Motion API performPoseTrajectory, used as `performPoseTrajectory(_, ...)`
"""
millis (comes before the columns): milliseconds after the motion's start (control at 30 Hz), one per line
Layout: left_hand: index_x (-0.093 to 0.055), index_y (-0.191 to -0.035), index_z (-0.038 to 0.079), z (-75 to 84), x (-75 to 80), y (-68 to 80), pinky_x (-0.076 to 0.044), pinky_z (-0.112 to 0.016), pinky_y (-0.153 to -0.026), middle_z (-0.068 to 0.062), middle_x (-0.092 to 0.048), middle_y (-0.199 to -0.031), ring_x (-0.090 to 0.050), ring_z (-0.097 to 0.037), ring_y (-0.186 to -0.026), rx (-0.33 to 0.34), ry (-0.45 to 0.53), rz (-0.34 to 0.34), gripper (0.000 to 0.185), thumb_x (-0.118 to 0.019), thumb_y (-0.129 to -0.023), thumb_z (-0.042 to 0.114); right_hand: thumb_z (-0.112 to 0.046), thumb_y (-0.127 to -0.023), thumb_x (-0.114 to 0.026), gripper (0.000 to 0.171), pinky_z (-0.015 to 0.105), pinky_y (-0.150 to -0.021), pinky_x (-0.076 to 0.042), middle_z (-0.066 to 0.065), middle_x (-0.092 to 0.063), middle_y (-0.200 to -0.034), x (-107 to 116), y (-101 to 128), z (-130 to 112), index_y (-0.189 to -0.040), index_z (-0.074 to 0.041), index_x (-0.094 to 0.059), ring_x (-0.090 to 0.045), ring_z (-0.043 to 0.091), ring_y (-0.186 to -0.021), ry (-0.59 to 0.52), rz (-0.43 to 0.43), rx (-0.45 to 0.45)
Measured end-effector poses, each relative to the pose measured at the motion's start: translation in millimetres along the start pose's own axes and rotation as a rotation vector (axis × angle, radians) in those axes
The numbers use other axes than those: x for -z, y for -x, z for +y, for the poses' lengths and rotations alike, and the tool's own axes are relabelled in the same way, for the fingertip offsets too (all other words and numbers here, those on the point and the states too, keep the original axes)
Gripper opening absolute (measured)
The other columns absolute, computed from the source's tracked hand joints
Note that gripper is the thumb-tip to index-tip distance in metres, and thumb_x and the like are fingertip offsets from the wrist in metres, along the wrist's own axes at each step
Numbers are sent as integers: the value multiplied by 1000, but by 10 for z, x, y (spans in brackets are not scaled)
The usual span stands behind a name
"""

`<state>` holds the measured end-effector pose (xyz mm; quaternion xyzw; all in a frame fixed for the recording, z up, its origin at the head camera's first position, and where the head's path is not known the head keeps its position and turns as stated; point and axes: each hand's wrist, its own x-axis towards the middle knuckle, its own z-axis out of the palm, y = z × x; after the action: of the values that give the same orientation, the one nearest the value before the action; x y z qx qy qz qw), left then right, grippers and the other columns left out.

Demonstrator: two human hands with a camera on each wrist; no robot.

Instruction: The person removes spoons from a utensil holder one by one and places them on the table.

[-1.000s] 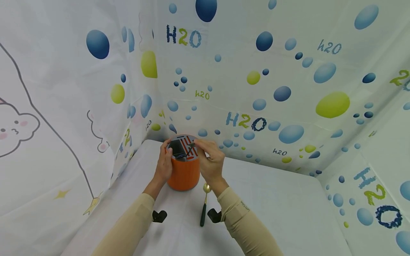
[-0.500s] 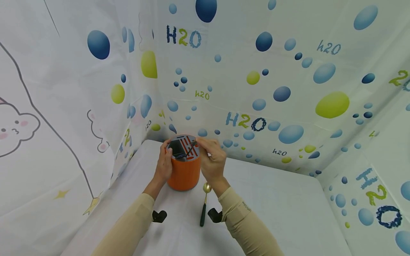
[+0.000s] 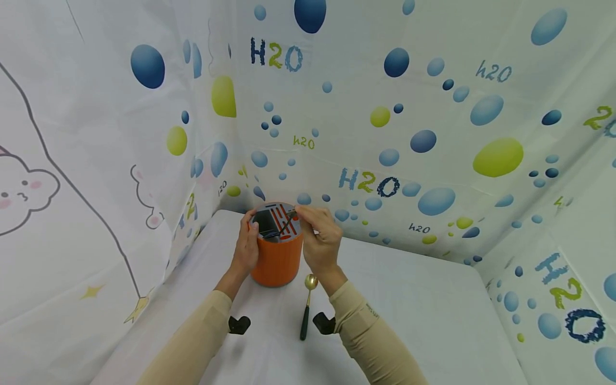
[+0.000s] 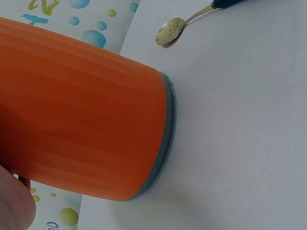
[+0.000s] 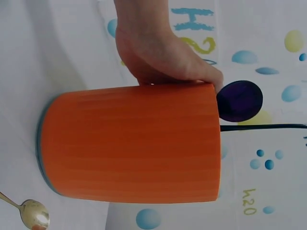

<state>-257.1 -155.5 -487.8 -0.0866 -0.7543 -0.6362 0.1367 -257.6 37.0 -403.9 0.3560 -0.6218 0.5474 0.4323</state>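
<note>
Nearest the person, a spoon (image 3: 308, 302) lies flat on the white table (image 3: 423, 310). Its long axis runs near to far: dark handle toward the person, gold bowl pointing away, twd the orange cup (image 3: 276, 259). The bowl sits just beside the cup's base, not touching it. Two small black clips (image 3: 239, 324) show by the beige sleeves, one on each side.

Next is the orange cup, standing upright on the table, near the back corner. Its long axis goes straight up & down, w/ the open end on top. A grey lid (image 3: 275, 220) w/ orange slots and one dark square hole covers the top.

L hand (image 3: 246, 250) is curled round the left side of the cup, fingers up by the rim, holding it steady. In the right wrist view the same hand wraps the cup's far wall.

R hand (image 3: 321, 243) is at the cup's right side, by the rim. Thumb & first finger pinch a thin dark utensil (image 3: 284, 227) that lies tilted across the lid, its low end at the square hole. In the right wrist view a thin dark stem and a round dark end stick out past the cup's top; can't tell what kind of tool it is.

Behind all this hang white curtains (image 3: 433, 107) w/ blue & green bubbles and "H2O" words.
</note>
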Motion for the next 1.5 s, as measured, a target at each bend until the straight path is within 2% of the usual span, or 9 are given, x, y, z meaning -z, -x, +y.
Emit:
performPoseTrajectory(633, -19, -163, 6, 61, 3, 37, -18, -64, -126, -21, -31, -164, -32, -40, -149, 9, -34, -1, 52, -24, -114, 23, 10, -93, -69, 16, 30, -80, -51, 19, -79, -103, 55, -24, -68, -105, 5, -78, -67, 28, -86, -7, 13, 15)
performPoseTrajectory(833, -18, -163, 7, 49, -1, 54, -17, -64, -126, -22, -32, -163, -32, -41, -149, 8, -15, 6, 52, -25, -114, 23, 9, -93, -69, 15, 28, -78, -52, 20, -78, -103, 70, -28, -83, -105, 7, -78, -67, 31, -86, -19, 18, 26)
performPoseTrajectory(1200, -19, -163, 7, 23, -24, 61, -16, -64, -126, -23, -34, -161, -32, -40, -148, 3, 16, 17, 52, -25, -114, 24, 15, -89, -70, 19, 27, -79, -54, 20, -78, -103, 122, -59, -141, -105, 7, -78, -67, 27, -88, -18, 40, 42)
performPoseTrajectory(1500, -19, -163, 7, 12, -31, 67, -17, -63, -126, -23, -34, -160, -34, -40, -146, -10, 25, 17, 52, -25, -114, 23, 10, -92, -70, 16, 28, -82, -54, 20, -78, -102, 149, -71, -160, -105, 7, -78, -67, 30, -89, -16, 46, 37)
